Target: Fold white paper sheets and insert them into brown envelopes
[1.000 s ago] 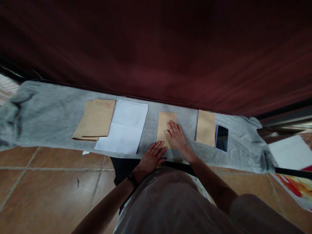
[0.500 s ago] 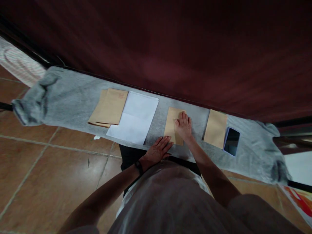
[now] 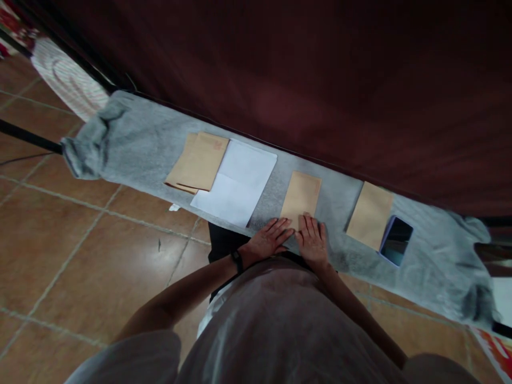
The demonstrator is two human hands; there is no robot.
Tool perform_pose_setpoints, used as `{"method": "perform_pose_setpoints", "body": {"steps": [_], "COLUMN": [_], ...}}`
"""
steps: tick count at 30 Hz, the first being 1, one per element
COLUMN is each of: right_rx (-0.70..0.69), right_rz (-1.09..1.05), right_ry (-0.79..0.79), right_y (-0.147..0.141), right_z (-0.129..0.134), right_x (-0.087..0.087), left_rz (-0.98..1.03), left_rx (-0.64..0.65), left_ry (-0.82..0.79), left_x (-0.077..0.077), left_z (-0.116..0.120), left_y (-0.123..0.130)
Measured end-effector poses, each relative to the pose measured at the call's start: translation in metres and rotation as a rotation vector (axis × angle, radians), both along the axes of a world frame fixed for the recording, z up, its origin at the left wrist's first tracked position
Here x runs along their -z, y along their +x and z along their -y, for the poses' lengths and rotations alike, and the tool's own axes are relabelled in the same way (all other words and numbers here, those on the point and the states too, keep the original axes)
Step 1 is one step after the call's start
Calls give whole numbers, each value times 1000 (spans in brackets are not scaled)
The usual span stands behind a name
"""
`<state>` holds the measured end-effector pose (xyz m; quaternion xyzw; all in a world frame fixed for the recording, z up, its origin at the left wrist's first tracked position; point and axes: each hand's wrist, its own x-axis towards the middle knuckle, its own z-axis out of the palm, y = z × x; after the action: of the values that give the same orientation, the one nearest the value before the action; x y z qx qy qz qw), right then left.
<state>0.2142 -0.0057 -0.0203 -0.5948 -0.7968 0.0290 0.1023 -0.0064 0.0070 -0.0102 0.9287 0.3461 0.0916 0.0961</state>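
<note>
A brown paper envelope (image 3: 302, 193) lies flat on the grey cloth in front of me. My left hand (image 3: 269, 238) rests over its near left corner, palm down with fingers stretched out. Beside it, my right hand (image 3: 312, 239) lies on the near right part of the envelope, fingers extended and slightly apart. The two hands' fingertips come close together at the near edge. Neither hand grips anything; the near edge of the envelope is partly hidden under them.
White paper sheets (image 3: 244, 181) lie left of the envelope, partly under several brown envelopes (image 3: 202, 162). To the right are another brown envelope (image 3: 370, 216) and a phone (image 3: 397, 241). Grey cloth (image 3: 150, 138) covers the narrow bench; a dark red curtain (image 3: 280, 96) hangs behind.
My right hand has slid from the envelope's upper right part toward its near edge, beside my left hand. The left hand stays at the near left corner. The camera view has shifted and tilted.
</note>
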Motion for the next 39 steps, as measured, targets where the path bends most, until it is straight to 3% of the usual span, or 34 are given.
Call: {"method": "perform_pose_setpoints", "body": {"steps": [10, 18, 24, 28, 32, 36, 39], "right_rx": [-37, -155, -49, 108, 280, 397, 491], "right_rz": [29, 38, 4, -71, -274, -744, -1148], "right_ry": [29, -18, 4, 5, -26, -70, -200], "right_y": [22, 13, 17, 15, 8, 1, -9], "right_z": [22, 35, 38, 35, 19, 1, -6], "right_x": [-6, -5, -5, -5, -7, -10, -7], "left_rz": [-25, -24, -23, -16, 10, 49, 57], "left_rx": [12, 13, -91, -131, -145, -172, -180], "left_ry": [34, 45, 31, 25, 22, 17, 16], "left_x": [-3, -5, 0, 5, 9, 12, 13], "left_z": [1, 1, 9, 13, 14, 13, 12], "left_y": [-1, -1, -5, -6, -5, -4, -3]}}
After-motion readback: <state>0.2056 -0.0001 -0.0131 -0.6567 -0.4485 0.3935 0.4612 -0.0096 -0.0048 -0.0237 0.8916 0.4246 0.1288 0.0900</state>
